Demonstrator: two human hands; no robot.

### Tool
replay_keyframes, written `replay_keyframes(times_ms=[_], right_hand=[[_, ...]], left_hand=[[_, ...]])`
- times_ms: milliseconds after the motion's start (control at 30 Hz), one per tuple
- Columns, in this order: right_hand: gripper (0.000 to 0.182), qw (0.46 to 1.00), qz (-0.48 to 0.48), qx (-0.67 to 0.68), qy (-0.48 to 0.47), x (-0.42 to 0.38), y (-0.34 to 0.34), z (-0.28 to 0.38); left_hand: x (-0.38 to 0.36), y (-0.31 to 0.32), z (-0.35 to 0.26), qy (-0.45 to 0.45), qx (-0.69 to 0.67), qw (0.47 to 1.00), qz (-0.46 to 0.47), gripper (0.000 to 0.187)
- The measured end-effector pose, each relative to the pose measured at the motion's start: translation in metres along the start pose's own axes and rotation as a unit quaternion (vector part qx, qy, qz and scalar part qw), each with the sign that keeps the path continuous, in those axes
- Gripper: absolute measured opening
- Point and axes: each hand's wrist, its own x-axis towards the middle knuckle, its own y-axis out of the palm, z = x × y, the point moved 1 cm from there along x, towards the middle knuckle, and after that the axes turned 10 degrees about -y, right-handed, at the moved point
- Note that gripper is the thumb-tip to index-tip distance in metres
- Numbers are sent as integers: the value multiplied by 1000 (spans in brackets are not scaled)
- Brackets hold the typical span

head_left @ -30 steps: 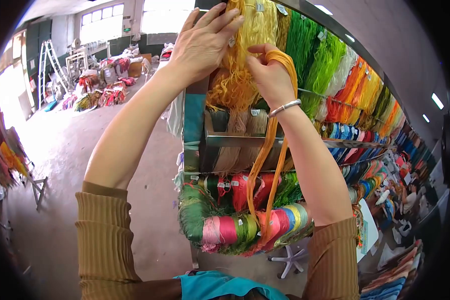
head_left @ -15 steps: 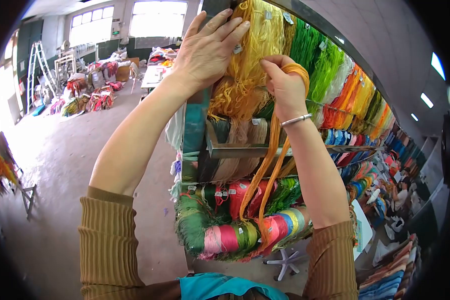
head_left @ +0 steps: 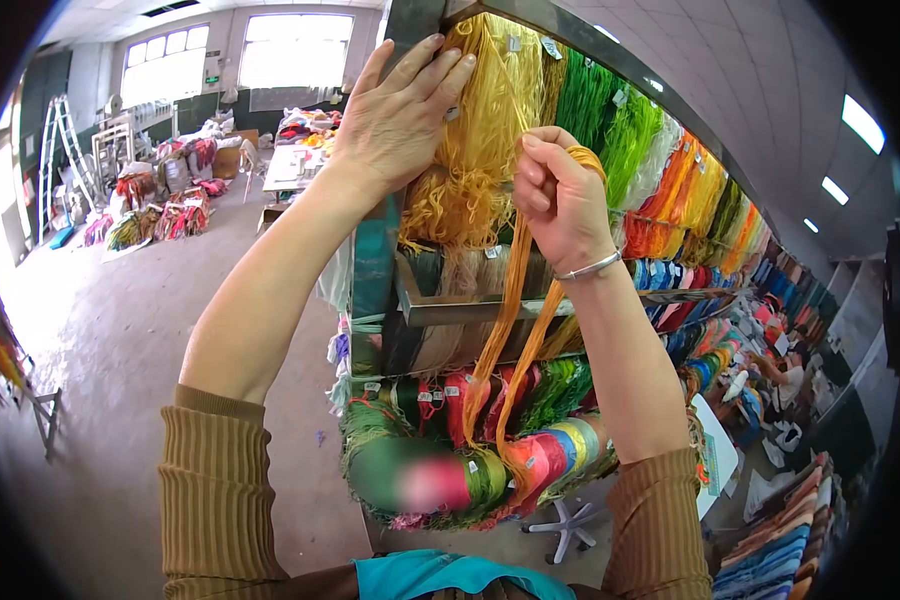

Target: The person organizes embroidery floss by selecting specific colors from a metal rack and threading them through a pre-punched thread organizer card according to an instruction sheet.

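Note:
My left hand (head_left: 395,125) lies with fingers stretched out against the left edge of the hanging yellow thread hanks (head_left: 495,100). Beside it, my right hand (head_left: 562,195) is closed in a pinch on a thin yellow strand (head_left: 519,108), which runs taut up into those hanks. A skein of orange thread (head_left: 510,310) is looped over the back of my right hand. Its two long lengths hang down in front of the lower rack. Small white tags (head_left: 550,47) are fixed to the hanks.
Green hanks (head_left: 582,105) and orange hanks (head_left: 670,190) hang further right on the rack. A metal bracket (head_left: 450,310) juts out below the yellow ones. Rolled multicoloured skeins (head_left: 570,450) line the low bar. At far left stand a ladder (head_left: 60,165) and thread piles (head_left: 182,215).
My right hand has drawn slightly down from the yellow hanks, and a straight strand now shows above its fingertips. My left hand stays against the hanks. The view has shifted a little.

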Motion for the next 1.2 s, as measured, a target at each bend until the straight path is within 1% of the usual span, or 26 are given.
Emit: replay_keyframes(times_ms=[133, 200, 233, 300, 333, 400, 433, 500, 533, 600, 633, 667, 733, 767, 800, 833, 867, 900, 933, 967, 1000, 1067, 1167, 1200], right_hand=[[10, 1000, -6, -5, -1, -1, -7, 5], [8, 999, 0, -49, -8, -2, -9, 8], [8, 999, 0, -49, -9, -3, -8, 8], [8, 985, 11, -159, -65, -8, -3, 6], [10, 977, 15, -197, -83, -12, -2, 4], [10, 940, 36, -317, -121, -21, 0, 0], [11, 910, 52, -378, -161, -24, -3, -7], [11, 900, 80, -396, -162, -41, -4, -15], [11, 888, 92, -403, -202, -49, -4, -21], [11, 898, 91, -403, -153, -78, -4, -21], [11, 883, 108, -432, -151, -93, -5, -17], [10, 886, 108, -416, -176, -107, -11, -25], [8, 881, 125, -440, -123, -145, -13, -16], [7, 898, 126, -412, -84, -168, -17, -15], [8, 905, 140, -394, -77, -191, -22, -12], [9, 909, 146, -389, -38, -216, -31, -8], [11, 939, 114, -320, 46, -246, -39, -4], [10, 959, 61, -249, 123, -272, -45, 2], [8, 955, 68, -281, 70, -291, -49, 16], [6, 962, -5, -221, 161, -319, -67, 22], [5, 953, -79, -156, 249, -350, -84, 30], [8, 940, -199, 2, 279, -396, -102, 54], [6, 911, -296, 70, 277, -467, -122, 90], [6, 898, -329, 83, 280, -488, -125, 100]], left_hand=[[0, 0, 0, 0, 3, 1000, 0, 56], [1, 0, 0, 1, 14, 1000, 3, 56], [1, 0, 0, -2, 7, 1000, 2, 57], [1, 0, -1, -5, 0, 1000, 1, 57], [1, -1, -1, -4, 0, 1000, 2, 57], [1, -1, -1, -2, 0, 1000, 2, 58], [1, -1, -1, -3, 9, 1000, 3, 57], [1, -1, -1, -2, 18, 1000, 5, 57], [2, -1, -2, -5, 22, 1000, 9, 56], [2, 0, -2, -8, 26, 1000, 14, 56], [1, 0, -2, -5, 43, 999, 11, 55], [1, 0, -2, -2, 60, 998, 7, 54], [2, 0, -3, -1, 60, 998, 1, 53], [2, -1, -3, 2, 66, 998, -2, 53], [2, -2, -4, 2, 46, 999, -10, 53], [3, -2, -4, 4, 44, 999, -11, 54], [3, -3, -5, 5, 43, 999, -12, 55], [3, -3, -5, 7, 47, 999, -6, 58], [3, -3, -5, 7, 59, 998, 1, 59], [3, -2, -6, 7, 71, 997, 9, 60], [3, -1, -6, 9, 44, 999, 3, 64], [3, 0, -6, 8, 60, 998, 12, 67], [1, 2, -8, 10, 57, 998, 12, 71], [1, 3, -9, 6, 69, 997, 22, 69]])
